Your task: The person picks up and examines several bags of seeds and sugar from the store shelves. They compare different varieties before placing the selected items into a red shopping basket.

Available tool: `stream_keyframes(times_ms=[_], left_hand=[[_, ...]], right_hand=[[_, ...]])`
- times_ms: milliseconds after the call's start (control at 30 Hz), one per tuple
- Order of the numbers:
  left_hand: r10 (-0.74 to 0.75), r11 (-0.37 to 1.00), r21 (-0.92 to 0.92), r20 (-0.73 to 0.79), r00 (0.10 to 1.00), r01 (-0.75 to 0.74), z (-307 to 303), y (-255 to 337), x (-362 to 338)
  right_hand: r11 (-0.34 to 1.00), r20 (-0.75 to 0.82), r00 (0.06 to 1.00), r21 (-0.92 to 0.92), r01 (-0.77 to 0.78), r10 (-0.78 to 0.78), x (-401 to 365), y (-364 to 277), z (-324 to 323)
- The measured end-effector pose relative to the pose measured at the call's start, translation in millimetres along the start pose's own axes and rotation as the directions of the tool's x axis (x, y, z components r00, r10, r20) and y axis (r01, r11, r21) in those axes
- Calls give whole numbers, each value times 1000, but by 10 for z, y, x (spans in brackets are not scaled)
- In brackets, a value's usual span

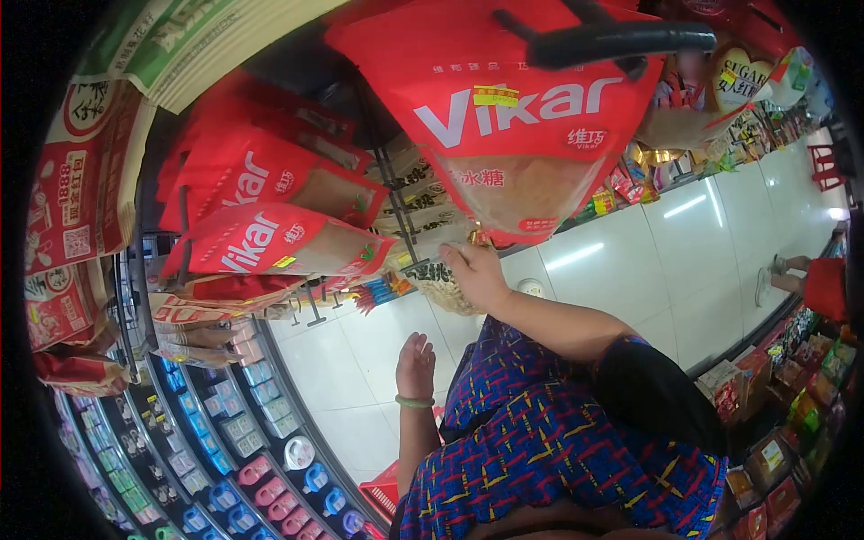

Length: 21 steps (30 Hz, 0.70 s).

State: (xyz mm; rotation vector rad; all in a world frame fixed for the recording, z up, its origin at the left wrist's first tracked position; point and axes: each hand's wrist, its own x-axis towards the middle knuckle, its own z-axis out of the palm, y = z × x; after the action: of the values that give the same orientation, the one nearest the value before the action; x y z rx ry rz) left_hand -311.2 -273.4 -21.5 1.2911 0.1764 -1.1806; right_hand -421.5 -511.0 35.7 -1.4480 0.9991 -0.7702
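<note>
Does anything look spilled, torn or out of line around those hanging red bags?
Nothing looks clearly spilled or torn, and the visible floor looks clean. The red Vikar bags on the left slant and overlap unevenly beside the straighter large Vikar bag, though the curved lens may exaggerate that.

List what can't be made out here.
All in the head view:
Right hand: exact grip, hidden by the hand itself.
Big red bag: top, cut off by upper edge.
Person in red: most of body, cut off by dark rim.
Pink bottles: labels, too small.
</note>
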Motion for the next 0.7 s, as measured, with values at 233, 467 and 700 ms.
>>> stream_keyframes(times_ms=[233,467,700], left_hand=[[-30,999,40,42,999,29,-166,144,49],[-70,994,89,168,983,56,-374,251,130],[-222,974,108,342,913,197,-678,261,494]], right_hand=[[953,-163,948,-179,244,-273,396,524,206],[982,-22,1000,187,9,-5,137,456,-112],[974,-159,966,135,-183,203,-729,1320,-560]])
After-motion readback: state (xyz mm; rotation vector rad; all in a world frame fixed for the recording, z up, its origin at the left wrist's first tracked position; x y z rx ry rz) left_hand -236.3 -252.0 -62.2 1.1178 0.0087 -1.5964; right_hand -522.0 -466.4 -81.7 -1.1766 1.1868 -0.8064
